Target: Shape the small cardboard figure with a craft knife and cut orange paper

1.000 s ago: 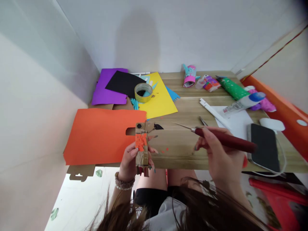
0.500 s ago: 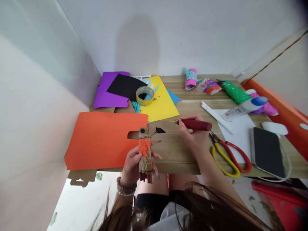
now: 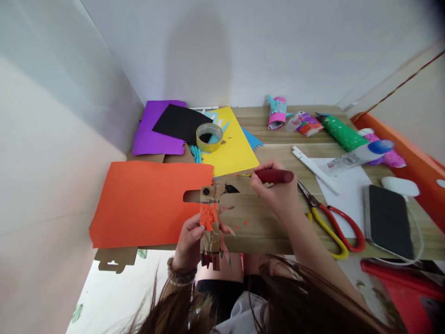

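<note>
My left hand [image 3: 189, 239] holds a brown cardboard bird figure [image 3: 210, 246] near the table's front edge, thumb on its face and fingers behind. The figure has a dark round eye, a black pointed beak [image 3: 232, 188] sticking out to the right, and torn orange paper pieces [image 3: 208, 215] on its body. My right hand [image 3: 274, 190] is closed around a tool with a thick dark red handle [image 3: 278, 176] and a thin yellowish tip. That tip points left, close to a tiny orange scrap [image 3: 237, 175] near the yellow sheet [image 3: 239, 153]. The two hands are apart.
Left lies an orange sheet [image 3: 146, 204]; behind it are purple [image 3: 153, 134] and black sheets [image 3: 174, 123] and a tape roll [image 3: 209, 138]. Right are scissors [image 3: 327, 208], a glue bottle [image 3: 358, 155], white sticks [image 3: 314, 169], a phone [image 3: 389, 222] and paper crafts [image 3: 277, 113].
My right hand has moved left with the red-handled tool, its tip now nearer the orange scrap. My left hand keeps hold of the cardboard bird figure almost in place.
</note>
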Motion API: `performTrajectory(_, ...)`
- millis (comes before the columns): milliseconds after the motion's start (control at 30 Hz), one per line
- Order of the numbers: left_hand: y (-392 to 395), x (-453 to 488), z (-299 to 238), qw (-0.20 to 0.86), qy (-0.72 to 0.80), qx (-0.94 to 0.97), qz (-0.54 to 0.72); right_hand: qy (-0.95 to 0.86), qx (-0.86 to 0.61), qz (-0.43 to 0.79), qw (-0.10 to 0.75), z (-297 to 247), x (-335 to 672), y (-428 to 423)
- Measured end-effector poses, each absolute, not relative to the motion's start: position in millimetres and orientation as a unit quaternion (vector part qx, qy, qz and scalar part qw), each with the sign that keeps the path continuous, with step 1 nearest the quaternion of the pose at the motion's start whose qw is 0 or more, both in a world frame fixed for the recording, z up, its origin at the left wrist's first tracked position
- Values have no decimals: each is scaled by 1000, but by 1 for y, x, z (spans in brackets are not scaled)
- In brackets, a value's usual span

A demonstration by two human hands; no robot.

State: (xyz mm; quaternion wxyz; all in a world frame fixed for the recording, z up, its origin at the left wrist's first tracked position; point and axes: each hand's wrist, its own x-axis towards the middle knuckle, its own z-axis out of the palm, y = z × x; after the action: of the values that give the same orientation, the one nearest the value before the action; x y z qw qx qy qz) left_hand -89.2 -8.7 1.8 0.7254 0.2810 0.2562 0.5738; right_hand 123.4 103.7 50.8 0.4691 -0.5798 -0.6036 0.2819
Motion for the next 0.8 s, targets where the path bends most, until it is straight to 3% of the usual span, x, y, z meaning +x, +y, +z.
performTrajectory(233,-9,-88,4,704,282,283,587,-654,-613,254,363,77,107,138)
performTrajectory(367,-8,-88,3,710,262,283,590,-634,-644,228,362,81,121,115)
performTrajectory(633,-7,-88,3,701,278,302,583,-426,-605,402,539,72,169,37)
performTrajectory(800,-8,-90,1,710,290,313,560,-339,-549,491,585,80,170,14)
